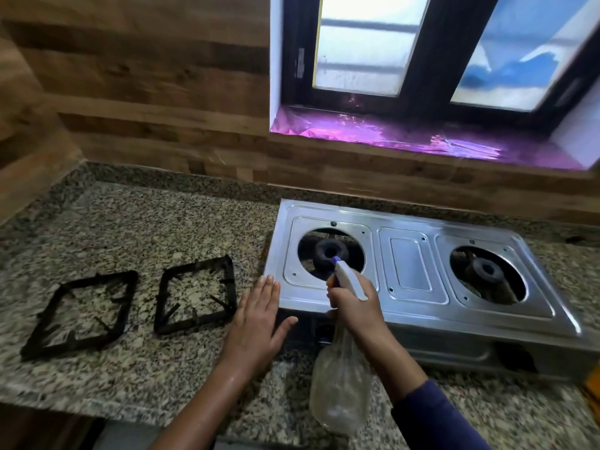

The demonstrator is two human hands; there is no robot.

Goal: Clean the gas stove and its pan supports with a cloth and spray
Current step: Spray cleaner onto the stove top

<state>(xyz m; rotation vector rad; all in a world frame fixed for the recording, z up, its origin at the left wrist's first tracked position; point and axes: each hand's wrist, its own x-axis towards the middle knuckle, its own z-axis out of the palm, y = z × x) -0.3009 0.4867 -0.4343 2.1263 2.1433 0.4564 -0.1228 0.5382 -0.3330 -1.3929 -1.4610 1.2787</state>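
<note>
Right hand (352, 306) grips spray bottle (341, 384), nozzle over left burner (329, 251) of stove (409, 264); left hand (259, 319) flat, fingers together, apparently hovering at its front-left corner; both pan supports (194, 323) lie toward left edge of counter (130, 228).

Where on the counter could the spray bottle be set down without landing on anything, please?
The widest bare patch of counter lies between the wooden wall and the pan supports. A narrower strip runs between them and the front edge. The gap left of the stove is crowded: the left hand lies there, and the right hand holds the spray bottle beside it.
</note>
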